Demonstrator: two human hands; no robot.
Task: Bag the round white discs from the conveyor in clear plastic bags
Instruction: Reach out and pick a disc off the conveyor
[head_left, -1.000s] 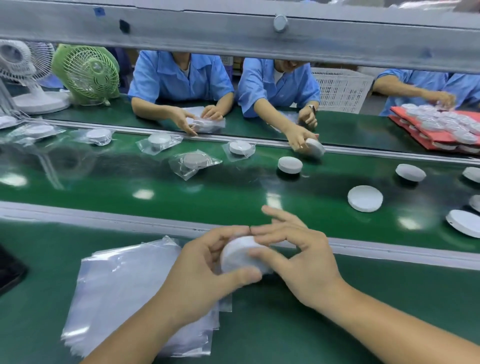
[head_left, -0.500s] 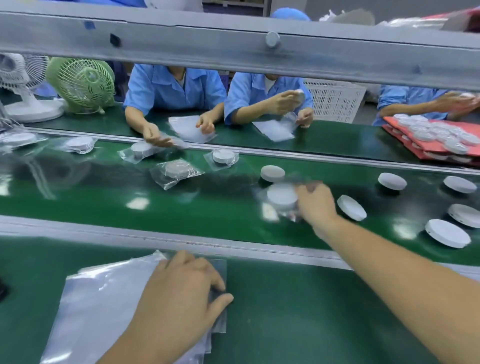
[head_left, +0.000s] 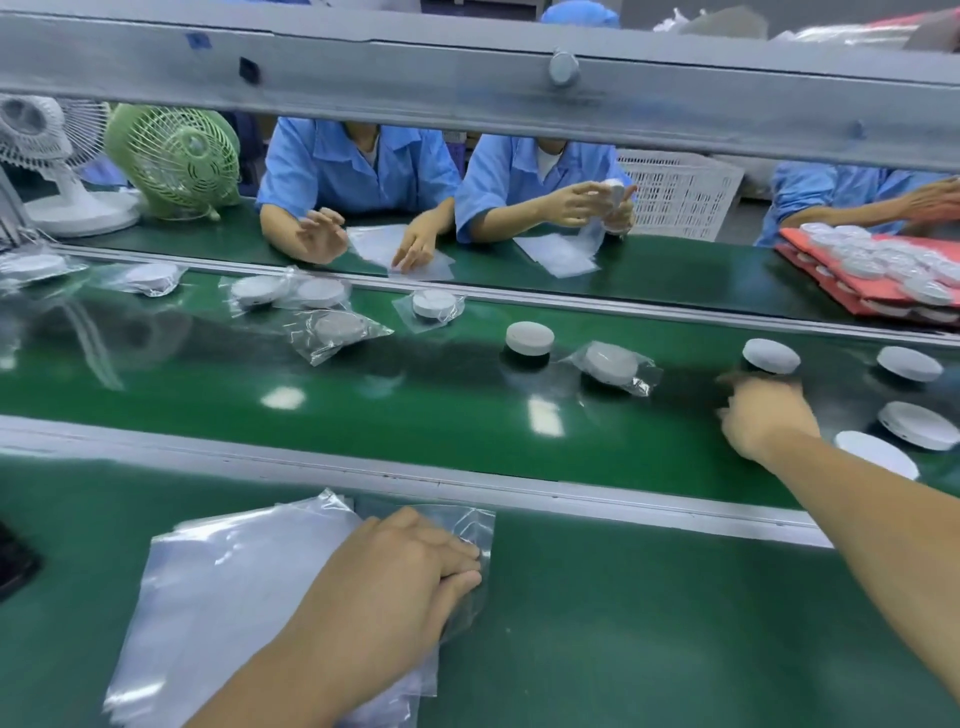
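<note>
The right hand (head_left: 763, 421) is stretched out over the green conveyor belt (head_left: 363, 395), fingers loosely apart with nothing in them, right up against a bare white disc (head_left: 771, 356). It is blurred, so I cannot tell whether the fingertips are on the rim yet. The left hand (head_left: 405, 571) lies flat on the table (head_left: 649, 623), fingers straight and close together, pressing the far right corner of the stack of clear plastic bags (head_left: 234, 597).

To my eye the step is picking up the next disc while readying a bag. The disc is a low puck, so it should be taken by its edge with thumb and fingers on opposite sides and lifted straight up, not dragged across the belt. Three more bare discs (head_left: 909, 364) lie close by on the right, and a bagged disc (head_left: 610, 364) lies just to the left, so the reach wants to stay narrow. The film looks thin and clingy. The left hand would do well to slide only the top sheet off the pile and have its mouth open before the disc arrives
</note>
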